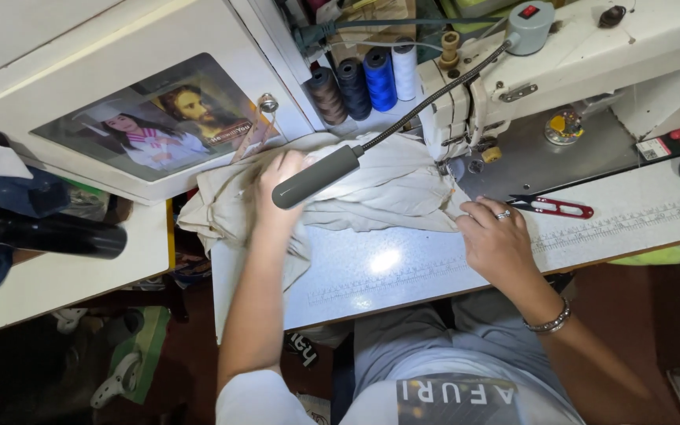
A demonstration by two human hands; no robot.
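Two hands on beige fabric (371, 193), left hand (277, 185) gripping it, right hand (493, 232) pressing flat, sewing machine (560, 63) beside.

Single head view, looking steeply down, close over sewing table (403, 271)

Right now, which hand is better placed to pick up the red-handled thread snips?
Right. The right hand rests on the beige fabric edge near the sewing machine, close beside the thread snips. The left hand lies farther off, on the bunched fabric under the gooseneck lamp.
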